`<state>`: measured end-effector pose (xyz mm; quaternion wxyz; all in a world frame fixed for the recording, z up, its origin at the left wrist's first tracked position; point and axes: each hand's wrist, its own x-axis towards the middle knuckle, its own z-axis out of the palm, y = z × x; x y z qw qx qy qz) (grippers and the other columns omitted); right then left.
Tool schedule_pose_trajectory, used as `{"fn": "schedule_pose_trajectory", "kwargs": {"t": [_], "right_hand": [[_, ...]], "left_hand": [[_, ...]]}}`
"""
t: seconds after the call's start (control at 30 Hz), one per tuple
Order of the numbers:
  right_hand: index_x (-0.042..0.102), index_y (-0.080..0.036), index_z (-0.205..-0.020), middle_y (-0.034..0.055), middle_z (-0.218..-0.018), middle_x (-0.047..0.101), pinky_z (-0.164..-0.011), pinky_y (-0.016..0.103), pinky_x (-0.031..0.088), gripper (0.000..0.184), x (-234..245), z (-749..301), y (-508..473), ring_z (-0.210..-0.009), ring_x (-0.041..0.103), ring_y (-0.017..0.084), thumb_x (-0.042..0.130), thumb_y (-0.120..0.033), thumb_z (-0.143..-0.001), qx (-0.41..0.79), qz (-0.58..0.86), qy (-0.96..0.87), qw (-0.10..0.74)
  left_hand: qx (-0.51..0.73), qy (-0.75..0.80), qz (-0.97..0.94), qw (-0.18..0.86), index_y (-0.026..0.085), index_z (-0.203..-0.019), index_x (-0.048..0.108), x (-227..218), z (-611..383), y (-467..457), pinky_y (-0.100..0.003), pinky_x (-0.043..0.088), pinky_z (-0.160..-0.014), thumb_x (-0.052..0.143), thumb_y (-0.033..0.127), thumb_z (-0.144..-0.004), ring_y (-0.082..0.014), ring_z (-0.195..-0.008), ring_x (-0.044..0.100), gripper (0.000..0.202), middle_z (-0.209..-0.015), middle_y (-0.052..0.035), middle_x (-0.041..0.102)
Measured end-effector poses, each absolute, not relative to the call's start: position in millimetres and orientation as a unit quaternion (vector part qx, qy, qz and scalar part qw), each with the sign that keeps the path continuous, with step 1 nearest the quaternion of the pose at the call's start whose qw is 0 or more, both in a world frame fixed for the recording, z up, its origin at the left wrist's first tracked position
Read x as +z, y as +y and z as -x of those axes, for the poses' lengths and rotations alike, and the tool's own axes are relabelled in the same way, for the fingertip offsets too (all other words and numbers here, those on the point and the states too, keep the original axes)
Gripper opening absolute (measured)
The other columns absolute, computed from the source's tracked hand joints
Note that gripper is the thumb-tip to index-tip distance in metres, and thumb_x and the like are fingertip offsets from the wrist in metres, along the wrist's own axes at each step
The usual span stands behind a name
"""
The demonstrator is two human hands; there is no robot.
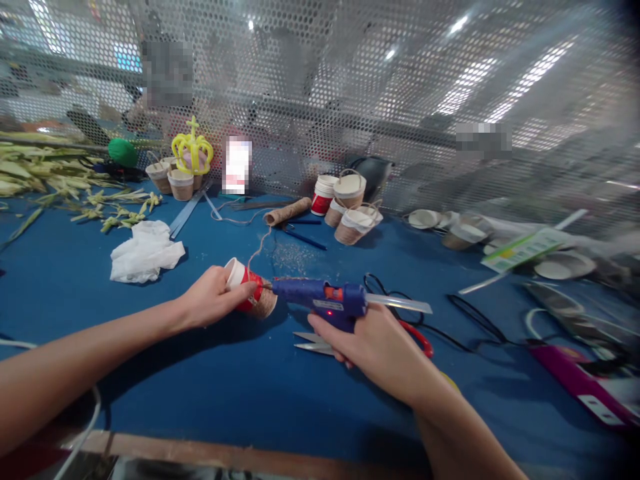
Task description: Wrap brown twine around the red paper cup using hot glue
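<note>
My left hand point(213, 297) is closed around a red and white paper cup point(249, 293) lying on its side, its base end partly wrapped in brown twine. My right hand point(370, 343) grips a blue hot glue gun point(325, 299) with a clear glue stick out the back. The gun's nozzle touches the cup's twine-wrapped part. A strand of twine runs from the cup up to a twine roll point(287, 211). Red-handled scissors point(320, 341) lie under my right hand on the blue table point(240, 393).
Twine-wrapped cups point(353, 207) and a red and white jar stand at the back centre. More cups with a yellow crown point(192, 152) sit back left, beside green leaf strips point(60, 183) and a crumpled white plastic sheet point(145, 252). A black cord point(470, 320), paper lids and packaging lie right. A perforated metal screen runs behind.
</note>
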<state>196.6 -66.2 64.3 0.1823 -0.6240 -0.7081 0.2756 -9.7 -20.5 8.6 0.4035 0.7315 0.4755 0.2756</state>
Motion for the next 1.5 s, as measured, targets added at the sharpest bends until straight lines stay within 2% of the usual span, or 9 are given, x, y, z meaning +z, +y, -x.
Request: {"fn": "schedule_pose_trajectory", "kwargs": {"t": [0.23, 0.37, 0.53, 0.73, 0.8, 0.93, 1.07, 1.27, 1.5], "right_hand": [[0.04, -0.021, -0.048, -0.0059, -0.035, 0.044, -0.04, 0.022, 0.04, 0.03, 64, -195, -62, -0.032, 0.045, 0.009, 0.049, -0.027, -0.075, 0.3, 0.62, -0.696, 0.202], [0.041, -0.021, -0.049, -0.0058, -0.035, 0.045, -0.039, 0.022, 0.04, 0.028, 64, -196, -65, -0.032, 0.046, 0.009, 0.05, -0.029, -0.074, 0.302, 0.618, -0.696, 0.208], [0.041, -0.021, -0.05, -0.0059, -0.035, 0.046, -0.04, 0.021, 0.041, 0.028, 64, -197, -66, -0.032, 0.046, 0.009, 0.052, -0.03, -0.074, 0.313, 0.618, -0.695, 0.193], [0.039, -0.021, -0.048, -0.0059, -0.035, 0.045, -0.042, 0.022, 0.04, 0.03, 61, -196, -62, -0.033, 0.045, 0.009, 0.051, -0.028, -0.074, 0.29, 0.619, -0.7, 0.206], [0.04, -0.021, -0.048, -0.0057, -0.036, 0.045, -0.041, 0.022, 0.04, 0.029, 61, -195, -63, -0.033, 0.046, 0.009, 0.052, -0.028, -0.074, 0.291, 0.62, -0.698, 0.207], [0.041, -0.021, -0.05, -0.0052, -0.038, 0.048, -0.041, 0.022, 0.04, 0.027, 60, -196, -66, -0.035, 0.047, 0.009, 0.052, -0.029, -0.074, 0.298, 0.609, -0.708, 0.2], [0.043, -0.021, -0.051, -0.0046, -0.037, 0.048, -0.041, 0.023, 0.038, 0.027, 57, -197, -67, -0.035, 0.047, 0.01, 0.05, -0.031, -0.075, 0.261, 0.605, -0.731, 0.179], [0.054, -0.02, -0.059, -0.0013, -0.044, 0.053, -0.046, 0.025, 0.038, 0.019, 56, -197, -68, -0.043, 0.051, 0.014, 0.049, -0.032, -0.073, 0.183, 0.614, -0.755, 0.143], [0.058, -0.018, -0.066, 0.0037, -0.06, 0.06, -0.049, 0.025, 0.039, 0.018, 54, -198, -67, -0.053, 0.055, 0.015, 0.048, -0.03, -0.074, 0.118, 0.594, -0.782, 0.143]], "left_hand": [[0.277, 0.456, -0.749, 0.393, 0.017, -0.051, 0.031, 10, 9, -22, -0.02, 0.018, -0.041, 0.04, 0.038, -0.078, -0.0065, -0.046, 0.021, 0.036, -0.049, 0.0057, 0.025], [0.281, 0.467, -0.733, 0.408, 0.015, -0.053, 0.041, 6, 10, -18, -0.02, 0.019, -0.041, 0.039, 0.042, -0.078, -0.0069, -0.046, 0.023, 0.037, -0.049, 0.0051, 0.028], [0.298, 0.457, -0.707, 0.449, 0.011, -0.065, 0.055, 4, 10, -16, -0.02, 0.023, -0.042, 0.041, 0.044, -0.077, -0.0077, -0.048, 0.028, 0.038, -0.052, 0.0036, 0.035], [0.295, 0.473, -0.718, 0.416, 0.014, -0.05, 0.042, 4, 9, -18, -0.02, 0.018, -0.039, 0.042, 0.042, -0.076, -0.0063, -0.045, 0.023, 0.038, -0.047, 0.0056, 0.027], [0.298, 0.474, -0.713, 0.422, 0.013, -0.051, 0.046, 4, 9, -18, -0.019, 0.019, -0.04, 0.042, 0.043, -0.076, -0.0063, -0.044, 0.024, 0.039, -0.047, 0.0052, 0.03], [0.318, 0.471, -0.678, 0.466, 0.008, -0.067, 0.061, 7, 7, -15, -0.019, 0.026, -0.042, 0.046, 0.043, -0.074, -0.0076, -0.047, 0.034, 0.038, -0.051, 0.002, 0.046], [0.328, 0.482, -0.638, 0.503, 0.009, -0.074, 0.066, 12, 4, -14, -0.018, 0.027, -0.043, 0.051, 0.039, -0.071, -0.0075, -0.047, 0.037, 0.034, -0.054, 0.0007, 0.054], [0.326, 0.498, -0.617, 0.514, 0.007, -0.079, 0.068, 15, 2, -14, -0.019, 0.027, -0.042, 0.048, 0.034, -0.07, -0.0084, -0.047, 0.041, 0.035, -0.058, -0.0029, 0.06], [0.326, 0.522, -0.624, 0.481, 0.007, -0.072, 0.066, 11, 3, -13, -0.02, 0.022, -0.04, 0.047, 0.035, -0.07, -0.0077, -0.043, 0.034, 0.034, -0.049, 0.0005, 0.051]]}}
